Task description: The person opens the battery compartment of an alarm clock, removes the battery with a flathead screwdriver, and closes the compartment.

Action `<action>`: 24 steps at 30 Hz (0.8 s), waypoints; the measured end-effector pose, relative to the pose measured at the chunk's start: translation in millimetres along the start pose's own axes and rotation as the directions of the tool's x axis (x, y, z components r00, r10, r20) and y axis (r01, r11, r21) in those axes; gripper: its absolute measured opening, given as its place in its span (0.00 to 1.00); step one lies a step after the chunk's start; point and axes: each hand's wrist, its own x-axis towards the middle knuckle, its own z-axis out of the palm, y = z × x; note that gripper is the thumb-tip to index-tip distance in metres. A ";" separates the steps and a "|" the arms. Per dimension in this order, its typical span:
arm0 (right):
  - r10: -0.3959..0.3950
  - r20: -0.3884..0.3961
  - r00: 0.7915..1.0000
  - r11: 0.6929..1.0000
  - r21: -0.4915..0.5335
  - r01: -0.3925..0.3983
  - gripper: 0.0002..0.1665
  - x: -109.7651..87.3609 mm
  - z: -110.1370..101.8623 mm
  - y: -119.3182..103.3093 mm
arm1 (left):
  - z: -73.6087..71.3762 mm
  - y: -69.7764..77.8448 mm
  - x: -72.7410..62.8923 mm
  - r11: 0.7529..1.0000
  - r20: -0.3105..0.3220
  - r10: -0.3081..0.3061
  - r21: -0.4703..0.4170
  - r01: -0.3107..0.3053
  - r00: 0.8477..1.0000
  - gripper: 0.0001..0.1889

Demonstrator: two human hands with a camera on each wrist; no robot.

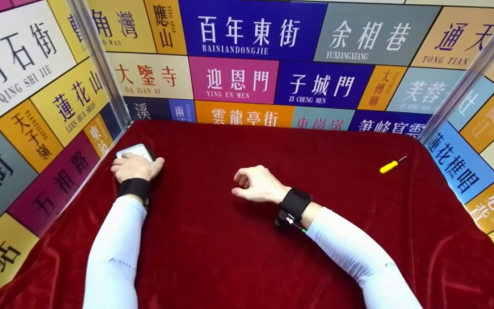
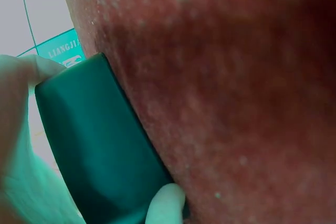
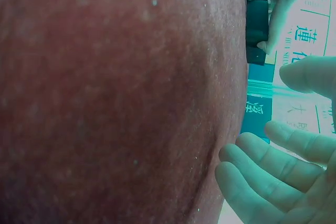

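Note:
At the far left corner of the cloth, my left hand (image 1: 134, 168) grips a small box-like object (image 1: 140, 150) from above, with a pale top and dark sides. The left wrist view shows its dark, smooth side (image 2: 100, 140), with the thumb at the lower edge and a finger at the opposite end. What exactly the object is, I cannot tell. Over the middle of the cloth hovers my right hand (image 1: 259, 183), fingers loosely bent and nothing in them. Spread, relaxed fingers (image 3: 262, 166) of that hand show in the right wrist view.
A small screwdriver with a yellow handle (image 1: 388, 167) lies at the right side of the dark red cloth (image 1: 212, 249). Panels printed with place names (image 1: 251, 30) wall in the back and both sides. Clear posts (image 1: 101, 60) stand at the back corners.

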 end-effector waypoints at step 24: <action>0.124 0.012 0.992 0.983 0.138 -0.124 0.24 17.8 7.0 2.4 | -10.9 -7.7 -5.4 0.990 -0.041 0.111 -0.080 -0.114 0.993 0.59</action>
